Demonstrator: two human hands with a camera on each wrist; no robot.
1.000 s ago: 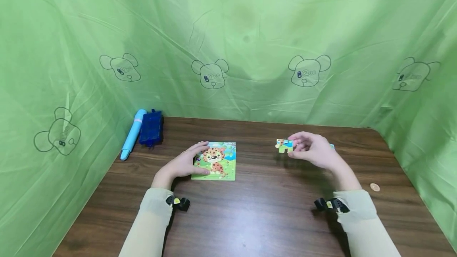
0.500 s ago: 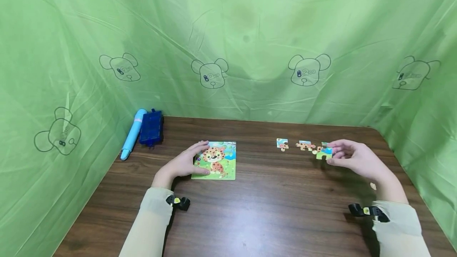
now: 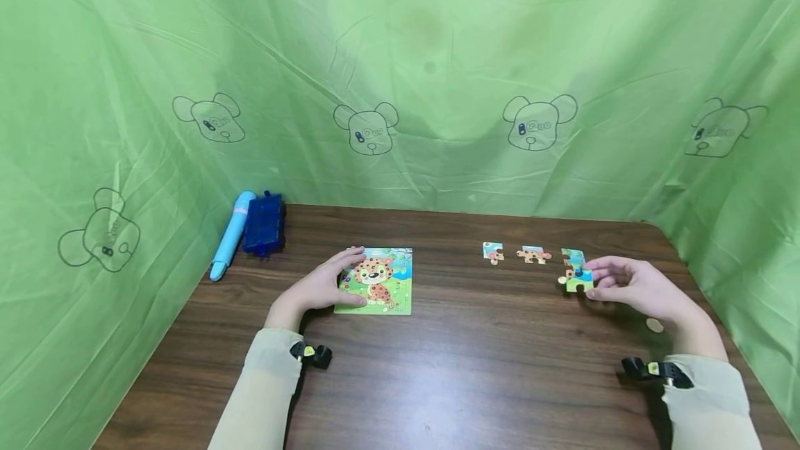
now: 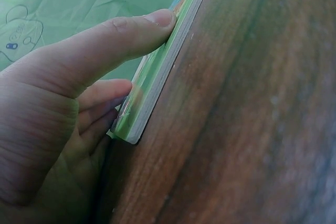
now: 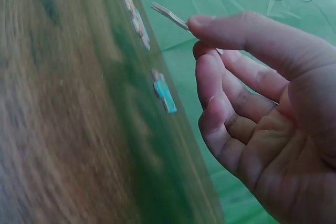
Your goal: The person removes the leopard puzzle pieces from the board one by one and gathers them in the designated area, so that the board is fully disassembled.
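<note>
My left hand [image 3: 323, 285] rests on the left side of a square leopard jigsaw puzzle [image 3: 400, 290] lying on the table. In the left wrist view the thumb lies on the puzzle's top and the other fingertips touch near its edge; the layered grey edge [image 4: 152, 95] shows. Pinched between thumb and fingers of my right hand [image 3: 637, 288] is a loose jigsaw piece [image 3: 578, 282], held above the table and seen edge-on in the right wrist view. Just behind it lies a blue-green piece [image 3: 572, 255].
Two more jigsaw pieces lie further left, a corner piece [image 3: 492, 251] and a spotted one [image 3: 533, 254]. A small pale disc [image 3: 654, 326] sits beside the right wrist. At the back left are a light-blue tube-shaped object [image 3: 232, 236] and a dark blue box [image 3: 264, 225]. Green cloth [image 3: 431, 89] surrounds the table.
My right hand has carried the pinched piece rightward, then slightly nearer to me, uncovering the pieces on the table. My left hand and the leopard puzzle have stayed put.
</note>
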